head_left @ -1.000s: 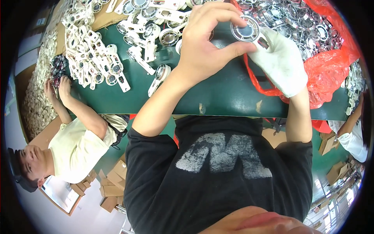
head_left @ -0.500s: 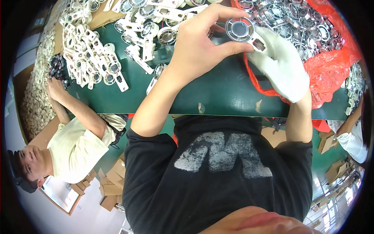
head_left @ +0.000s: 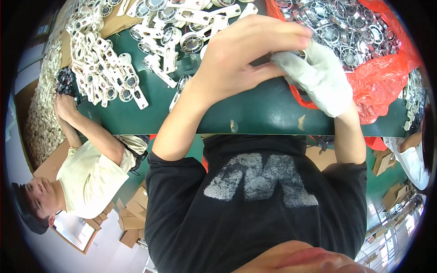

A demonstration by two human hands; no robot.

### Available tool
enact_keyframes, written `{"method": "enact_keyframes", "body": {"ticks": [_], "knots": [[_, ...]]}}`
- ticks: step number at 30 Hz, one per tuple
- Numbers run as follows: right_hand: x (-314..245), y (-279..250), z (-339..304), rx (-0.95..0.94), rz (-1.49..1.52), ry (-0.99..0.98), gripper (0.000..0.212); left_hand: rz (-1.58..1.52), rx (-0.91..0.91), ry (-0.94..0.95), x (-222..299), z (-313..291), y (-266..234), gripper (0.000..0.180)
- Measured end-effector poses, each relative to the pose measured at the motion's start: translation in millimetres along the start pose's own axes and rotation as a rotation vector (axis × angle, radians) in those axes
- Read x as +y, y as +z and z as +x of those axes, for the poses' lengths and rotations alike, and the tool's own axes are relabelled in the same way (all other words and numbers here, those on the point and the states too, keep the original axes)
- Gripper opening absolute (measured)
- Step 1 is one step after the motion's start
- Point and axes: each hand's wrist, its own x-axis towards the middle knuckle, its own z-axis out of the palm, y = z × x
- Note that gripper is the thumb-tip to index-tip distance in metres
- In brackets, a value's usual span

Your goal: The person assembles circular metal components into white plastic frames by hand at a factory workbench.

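My bare left hand (head_left: 255, 52) and my white-gloved right hand (head_left: 322, 79) meet above the green table, closed around one white handle-shaped part with a round silver-rimmed head. Fingers and glove hide nearly all of that part; only a sliver shows between them. Just behind the right hand, a red plastic bag (head_left: 384, 84) lies spread with its mouth wide, full of silver rings (head_left: 353, 57). Beyond my left hand is a loose heap of white handle-shaped parts with round heads (head_left: 157, 66). One such part (head_left: 181, 86) lies partly behind my left forearm.
A larger pile of white parts (head_left: 107, 68) covers the green table (head_left: 259, 113) further left, beside cardboard (head_left: 120, 20). At the left, a co-worker's hands (head_left: 66, 107) hold a dark bundle. Another person's arm (head_left: 412, 142) is at the right edge. Cardboard boxes (head_left: 134, 209) stand on the floor.
The silver-rimmed head, plainly seen before between my left fingers and thumb, is now covered by my hands. The gloved hand has turned and moved left over the part, its fingers meeting my left hand.
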Motion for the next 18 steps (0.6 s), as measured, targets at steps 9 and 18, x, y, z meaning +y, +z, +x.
{"method": "enact_keyframes", "body": {"ticks": [9,18], "knots": [[14,21,-2,0.295,0.094,-0.238,0.032,-0.630,0.099,-0.299,10,-5,15,0.034],[4,17,11,0.194,-0.107,-0.036,0.035,-0.310,0.189,-0.471,-2,-5,6,0.025]]}}
